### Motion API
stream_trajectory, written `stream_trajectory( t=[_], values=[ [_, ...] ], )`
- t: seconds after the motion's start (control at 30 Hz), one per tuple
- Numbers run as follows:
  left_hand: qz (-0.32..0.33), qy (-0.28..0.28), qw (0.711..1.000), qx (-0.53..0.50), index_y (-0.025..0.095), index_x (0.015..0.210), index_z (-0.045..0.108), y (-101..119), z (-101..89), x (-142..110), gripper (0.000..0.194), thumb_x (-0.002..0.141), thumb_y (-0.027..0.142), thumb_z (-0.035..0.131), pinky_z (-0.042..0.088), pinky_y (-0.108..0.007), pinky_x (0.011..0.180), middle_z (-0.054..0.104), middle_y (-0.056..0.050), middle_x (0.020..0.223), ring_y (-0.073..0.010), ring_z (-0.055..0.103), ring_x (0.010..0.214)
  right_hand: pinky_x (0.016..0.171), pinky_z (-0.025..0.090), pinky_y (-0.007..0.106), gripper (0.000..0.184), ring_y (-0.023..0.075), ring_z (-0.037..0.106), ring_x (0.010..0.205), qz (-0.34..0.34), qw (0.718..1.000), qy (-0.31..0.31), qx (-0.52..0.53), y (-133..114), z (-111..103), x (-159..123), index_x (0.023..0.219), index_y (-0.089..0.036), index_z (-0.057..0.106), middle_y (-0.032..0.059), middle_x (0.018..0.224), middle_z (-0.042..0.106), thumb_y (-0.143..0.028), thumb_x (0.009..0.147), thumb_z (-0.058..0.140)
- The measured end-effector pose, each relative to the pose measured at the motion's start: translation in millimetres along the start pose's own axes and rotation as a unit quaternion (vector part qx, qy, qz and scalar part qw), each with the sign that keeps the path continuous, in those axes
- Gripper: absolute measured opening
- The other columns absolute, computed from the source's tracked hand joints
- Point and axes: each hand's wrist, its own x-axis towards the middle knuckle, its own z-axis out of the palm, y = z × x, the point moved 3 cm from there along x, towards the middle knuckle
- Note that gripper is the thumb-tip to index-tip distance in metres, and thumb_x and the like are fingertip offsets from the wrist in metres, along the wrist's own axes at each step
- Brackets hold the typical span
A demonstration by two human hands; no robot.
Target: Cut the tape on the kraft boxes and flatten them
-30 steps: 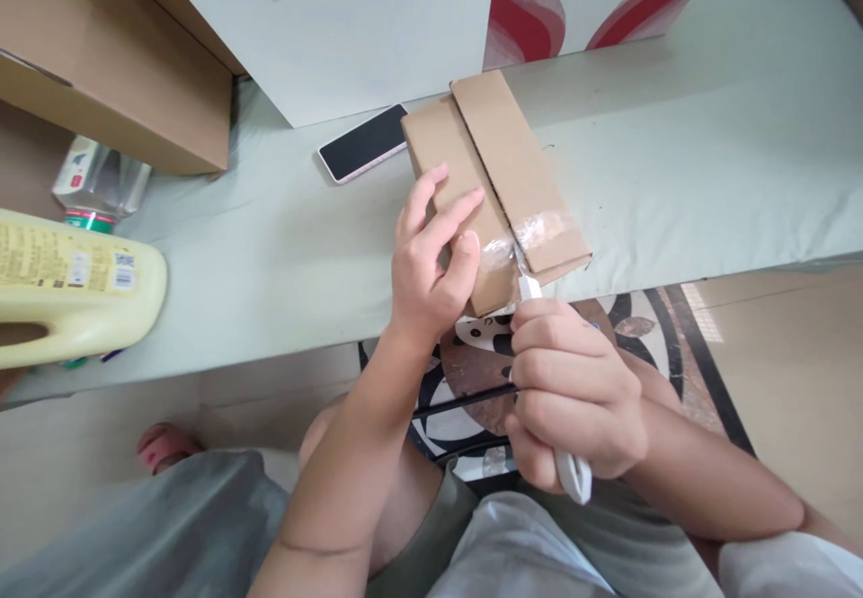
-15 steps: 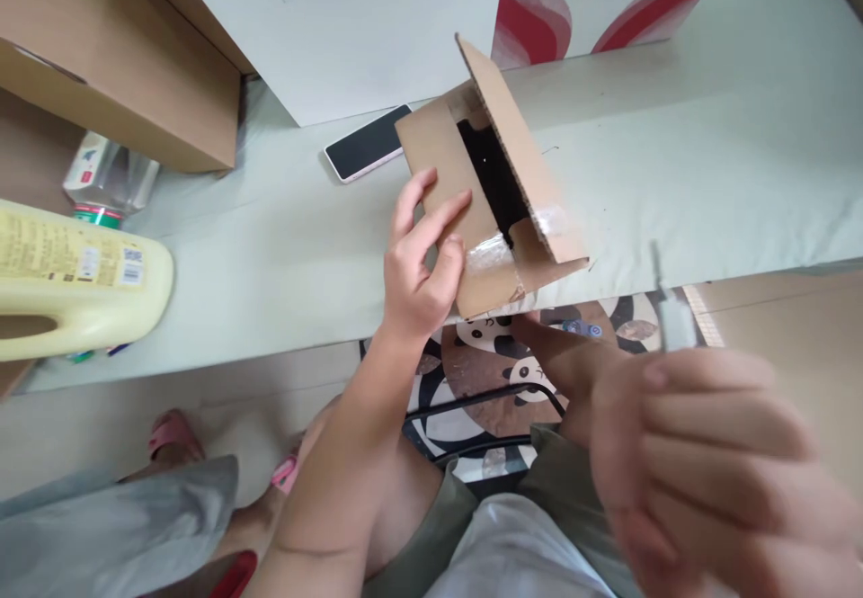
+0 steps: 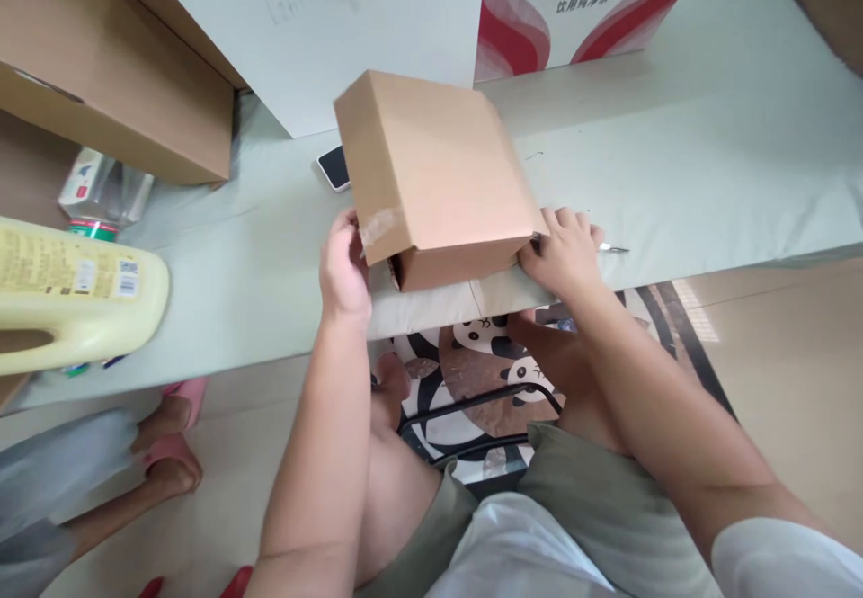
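Note:
A brown cardboard box (image 3: 451, 157) rests at the table's near edge, with a taped flap (image 3: 384, 229) folded out on its left. My left hand (image 3: 345, 265) is at that flap, fingers curled behind it and partly hidden. At the box's lower right corner, my right hand (image 3: 561, 252) has its fingers curled and touches the cardboard. A slim metal tip of what looks like a craft knife (image 3: 615, 248) sticks out on the far side of these fingers; the rest is mostly hidden in the hand. A phone (image 3: 333, 169) lies partly covered behind the box.
A large white carton (image 3: 316, 31) with a red-patterned side stands behind. On the left are an open brown carton (image 3: 148, 121), a clear plastic bottle (image 3: 101, 193) and a yellow jug (image 3: 81, 301). Another person's feet in pink slippers (image 3: 176, 454) are on the floor below.
The box has been turned over, its opening now facing left and down. My right hand has come from the lower right to the box's corner. My left hand has shifted left onto the flap.

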Motion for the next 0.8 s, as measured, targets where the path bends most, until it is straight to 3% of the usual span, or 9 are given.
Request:
stream_trajectory(
  t=[0.07,0.17,0.23,0.3,0.43,0.53,0.63,0.8],
  values=[
    [-0.053,0.005,0.997,-0.051,0.027,0.108,0.068,0.9,-3.8,-3.1,0.067,0.084,0.085,0.045,0.063,-0.04,0.074,0.075,-0.01,0.11,-0.029,0.074,0.1,0.097,0.036,0.062,0.033,0.0407,0.05,0.113,-0.021,1.0,0.005,0.019,-3.4,0.1,-1.2,0.108,-0.017,0.064,0.0204,0.115,0.062,-0.034,0.082,0.051],
    [-0.048,0.009,0.995,-0.083,0.026,0.103,0.067,11.0,-4.8,-7.3,0.056,0.078,0.077,0.064,0.061,-0.039,0.081,0.074,-0.008,0.106,-0.0277,0.072,0.101,0.106,0.039,0.062,0.039,0.0392,0.052,0.122,-0.085,0.988,0.009,0.132,-8.8,-1.9,-1.6,0.11,-0.02,0.065,0.0175,0.126,0.062,-0.029,0.075,0.052],
    [-0.032,0.027,0.996,-0.082,0.024,0.098,0.067,15.8,-5.2,-8.5,0.05,0.07,0.063,0.08,0.059,-0.037,0.084,0.073,-0.007,0.101,-0.0258,0.072,0.098,0.107,0.046,0.058,0.042,0.036,0.057,0.121,-0.134,0.958,-0.004,0.253,-12.2,-3.1,-3.9,0.112,-0.021,0.065,0.0154,0.124,0.064,-0.029,0.073,0.054],
    [-0.027,0.04,0.996,-0.077,0.023,0.095,0.065,15.8,-6.0,-8.4,0.05,0.065,0.057,0.085,0.058,-0.035,0.081,0.071,-0.006,0.095,-0.0232,0.071,0.091,0.107,0.05,0.055,0.041,0.034,0.062,0.119,-0.155,0.922,-0.02,0.355,-14.0,-3.3,-7.8,0.114,-0.021,0.063,0.0141,0.119,0.068,-0.032,0.075,0.057],
    [-0.022,0.022,0.997,-0.066,0.024,0.098,0.059,9.2,-7.7,-6.0,0.054,0.069,0.065,0.08,0.058,-0.035,0.073,0.068,-0.005,0.093,-0.0226,0.069,0.085,0.109,0.05,0.055,0.041,0.0335,0.065,0.122,-0.132,0.889,-0.029,0.437,-14.0,0.0,-14.6,0.115,-0.021,0.061,0.0146,0.118,0.071,-0.04,0.078,0.064],
    [-0.016,0.008,0.999,-0.051,0.025,0.101,0.056,6.3,-7.7,-4.9,0.056,0.072,0.069,0.076,0.059,-0.039,0.076,0.067,-0.006,0.095,-0.0256,0.071,0.089,0.097,0.057,0.048,0.042,0.0299,0.069,0.111,-0.126,0.876,-0.026,0.465,-14.7,1.9,-16.0,0.113,-0.022,0.058,0.0135,0.111,0.071,-0.045,0.079,0.067],
    [-0.018,0.022,0.999,-0.035,0.025,0.101,0.058,7.1,-6.5,-4.6,0.053,0.076,0.069,0.074,0.059,-0.039,0.078,0.067,-0.005,0.095,-0.0237,0.07,0.087,0.083,0.061,0.045,0.048,0.0278,0.069,0.103,-0.113,0.88,0.01,0.461,-14.5,-0.6,-16.1,0.119,-0.023,0.053,0.0127,0.111,0.069,-0.048,0.081,0.067],
    [0.014,0.055,0.998,0.016,0.02,0.087,0.066,14.6,-6.7,-3.8,0.049,0.072,0.064,0.081,0.047,-0.027,0.06,0.063,-0.002,0.077,-0.014,0.055,0.066,0.081,0.06,0.044,0.047,0.0267,0.068,0.1,-0.067,0.882,0.034,0.465,-12.4,-8.6,-16.3,0.117,-0.024,0.054,0.0122,0.113,0.069,-0.042,0.078,0.072]
  ],
)
